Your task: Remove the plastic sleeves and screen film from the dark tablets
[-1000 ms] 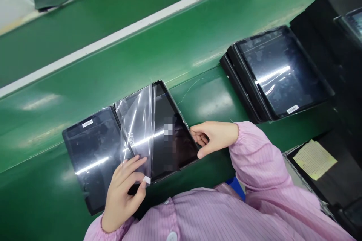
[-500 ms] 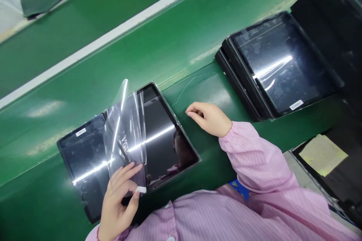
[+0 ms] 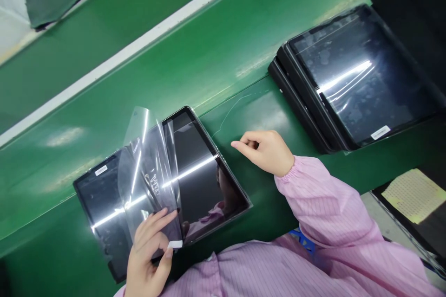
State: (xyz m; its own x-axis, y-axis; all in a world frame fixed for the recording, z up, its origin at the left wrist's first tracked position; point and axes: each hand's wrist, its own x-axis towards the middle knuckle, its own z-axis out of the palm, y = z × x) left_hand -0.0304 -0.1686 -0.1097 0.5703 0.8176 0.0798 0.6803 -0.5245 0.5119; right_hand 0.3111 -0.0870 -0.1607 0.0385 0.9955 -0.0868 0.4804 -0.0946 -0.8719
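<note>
A flat panel with a glossy black screen (image 3: pixel 200 183) lies tilted on the green bench. Over its left half, a clear protective film (image 3: pixel 141 125) is bent up and wrinkled. My left hand (image 3: pixel 148 250) pinches the film's lower edge at a white tab (image 3: pixel 175 244), between thumb and forefinger, its other fingers resting on the film. Left of the film shows a dark surface with a small white label (image 3: pixel 101 170). To the right of the panel, my right hand (image 3: pixel 266 148) hovers closed, thumb against curled fingers, with nothing visible in it.
At the right, a stack of black-framed panels (image 3: pixel 351 83) stands on the bench, a white label on the top one. A yellow textured pad (image 3: pixel 414 195) lies on a dark surface at lower right. A pale rail (image 3: pixel 139 51) runs across the green surface (image 3: pixel 216 51).
The film's raised upper part has leaned over to the left. My left hand keeps its pinch on the edge. My right hand stays closed, and the whole view has shifted slightly.
</note>
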